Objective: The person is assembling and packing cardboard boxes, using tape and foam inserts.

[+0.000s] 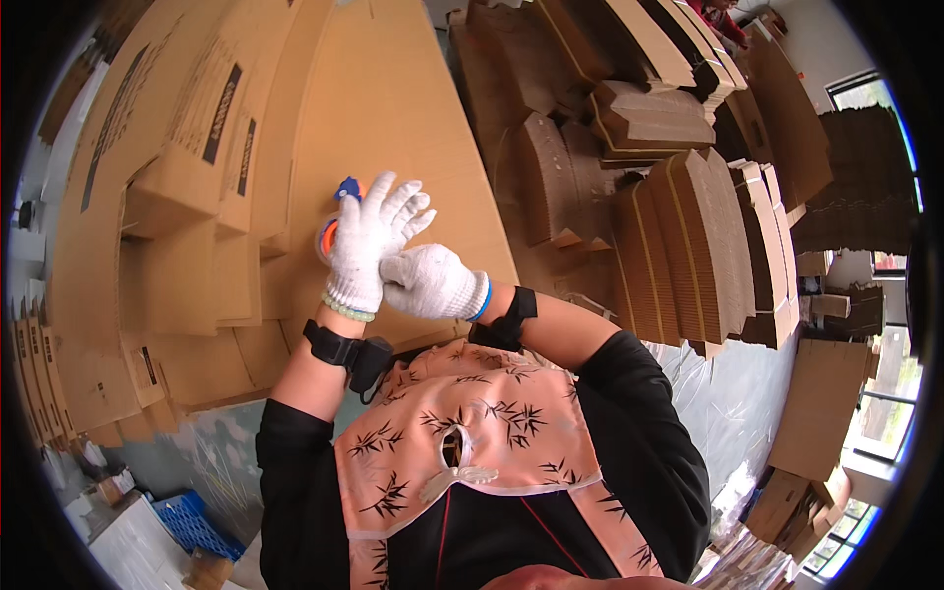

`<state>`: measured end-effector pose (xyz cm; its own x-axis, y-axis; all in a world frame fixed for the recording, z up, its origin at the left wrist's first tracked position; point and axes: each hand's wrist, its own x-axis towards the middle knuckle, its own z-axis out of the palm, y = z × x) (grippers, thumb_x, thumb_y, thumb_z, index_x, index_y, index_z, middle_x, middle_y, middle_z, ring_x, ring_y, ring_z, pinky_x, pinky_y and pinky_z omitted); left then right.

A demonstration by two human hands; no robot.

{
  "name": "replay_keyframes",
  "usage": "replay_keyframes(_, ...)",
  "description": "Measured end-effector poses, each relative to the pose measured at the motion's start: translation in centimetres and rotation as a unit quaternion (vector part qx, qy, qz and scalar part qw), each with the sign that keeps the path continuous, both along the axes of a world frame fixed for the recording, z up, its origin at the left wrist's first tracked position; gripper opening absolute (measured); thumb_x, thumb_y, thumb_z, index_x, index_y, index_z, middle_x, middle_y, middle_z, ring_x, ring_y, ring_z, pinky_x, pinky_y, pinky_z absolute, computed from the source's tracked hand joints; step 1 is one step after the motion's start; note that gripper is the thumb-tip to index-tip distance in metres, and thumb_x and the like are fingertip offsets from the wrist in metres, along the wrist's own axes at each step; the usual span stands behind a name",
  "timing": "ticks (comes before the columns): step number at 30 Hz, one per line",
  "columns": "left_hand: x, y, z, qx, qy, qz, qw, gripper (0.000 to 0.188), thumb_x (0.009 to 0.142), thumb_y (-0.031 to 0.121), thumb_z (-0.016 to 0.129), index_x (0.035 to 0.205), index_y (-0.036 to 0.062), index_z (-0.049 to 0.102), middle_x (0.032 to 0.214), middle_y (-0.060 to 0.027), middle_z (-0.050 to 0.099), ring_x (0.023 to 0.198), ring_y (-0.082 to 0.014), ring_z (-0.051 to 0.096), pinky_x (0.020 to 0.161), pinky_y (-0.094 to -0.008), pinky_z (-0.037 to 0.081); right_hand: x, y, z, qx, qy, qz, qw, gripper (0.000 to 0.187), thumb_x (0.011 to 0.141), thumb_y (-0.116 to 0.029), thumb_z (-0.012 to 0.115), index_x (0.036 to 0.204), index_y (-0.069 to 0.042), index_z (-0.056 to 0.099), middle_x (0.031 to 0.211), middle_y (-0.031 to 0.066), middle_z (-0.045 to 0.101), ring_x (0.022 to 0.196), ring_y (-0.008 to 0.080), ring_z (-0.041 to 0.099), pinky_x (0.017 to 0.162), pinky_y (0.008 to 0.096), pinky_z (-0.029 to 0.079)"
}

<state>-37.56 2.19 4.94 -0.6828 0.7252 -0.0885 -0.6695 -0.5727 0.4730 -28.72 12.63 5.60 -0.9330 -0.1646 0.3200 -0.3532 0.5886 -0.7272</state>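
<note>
- Nearest us, at the bottom centre, we wear one pink cloth apron with black leaf sprigs (536, 457) over black sleeves (659, 433).
- On our forearms we count two black straps, one per wrist (329, 344) (516, 315), plus one pale green bead bracelet (349, 309) on the left and one thin blue band (483, 297) on the right.
- Near the centre, our left hand (366, 231), in a white knitted glove, has its fingers spread apart.
- Our right hand (433, 280), in a matching white glove, is curled with its fingertips against the heel of the left glove; we cannot tell whether they pinch the fabric. That makes two gloves, both worn.
- Just beside and partly behind the left hand, left of centre, we see one blue-and-orange tape dispenser (346, 189).
- Beneath, a broad flat brown cardboard sheet (413, 108) runs to the top edge.
- At left, flattened brown cartons with dark printing (187, 197) overlap too closely for us to count.
- At lower left sits one blue lattice plastic crate (192, 526), its contents unclear to us.
- At right and upper right, we see several bundles of brown cardboard (688, 256), some bound with yellowish straps.
- Far off at upper right, one person in red (723, 20) is partly visible.
</note>
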Motion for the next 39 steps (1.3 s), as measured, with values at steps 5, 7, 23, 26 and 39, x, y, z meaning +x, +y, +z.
replay_keyframes(5,0.3,7.1,2.1,-0.041,-0.041,-0.145,0.988,0.069,0.097,0.052,0.035,0.143,0.0008,0.030,0.139,-0.0222,0.040,0.120,-0.0377,0.046,0.107,-0.0530,0.033,2.4,5.6,1.3,-0.070,0.002,0.047,0.996,0.006,0.072,-0.012,0.064,0.074,-0.008,0.061,0.066,0.0135,0.059,0.062,0.0344,0.060,0.057,0.0413,0.048)
replay_keyframes(7,0.3,10.1,1.4,-0.059,-0.002,-0.168,0.984,0.068,0.097,0.051,0.036,0.143,0.0007,0.030,0.139,-0.0214,0.040,0.120,-0.0365,0.046,0.107,-0.0523,0.034,3.2,7.8,2.3,-0.086,0.035,0.060,0.994,0.005,0.075,-0.009,0.064,0.075,-0.006,0.060,0.067,0.0130,0.059,0.063,0.0342,0.059,0.059,0.0403,0.048)
replay_keyframes(23,-8.2,24.2,-8.0,-0.468,0.308,-0.183,0.808,0.056,0.093,0.044,0.055,0.135,0.0074,0.047,0.126,-0.0098,0.057,0.112,-0.0204,0.055,0.098,-0.0363,0.045,19.4,17.0,-11.9,-0.343,-0.329,-0.347,0.809,0.034,0.088,-0.031,0.062,0.104,-0.001,0.062,0.089,0.0082,0.066,0.083,0.0206,0.064,0.068,0.0331,0.052)
replay_keyframes(26,-9.7,24.9,-13.0,-0.492,0.383,-0.147,0.768,0.056,0.094,0.047,0.051,0.132,0.0075,0.051,0.131,-0.0112,0.055,0.122,-0.0240,0.050,0.103,-0.0349,0.039,17.2,17.3,-11.4,-0.364,-0.316,-0.372,0.793,0.040,0.087,-0.033,0.061,0.112,-0.001,0.061,0.104,0.0143,0.066,0.097,0.0254,0.064,0.079,0.0340,0.051)
replay_keyframes(39,-9.1,26.1,-13.7,-0.364,0.217,-0.031,0.905,0.040,0.096,0.027,0.056,0.126,0.0013,0.054,0.120,-0.0120,0.060,0.107,-0.0201,0.059,0.093,-0.0309,0.048,17.2,19.3,-11.3,-0.310,-0.372,-0.366,0.795,0.034,0.085,-0.028,0.060,0.105,-0.001,0.063,0.104,0.0161,0.066,0.096,0.0298,0.063,0.083,0.0357,0.048)
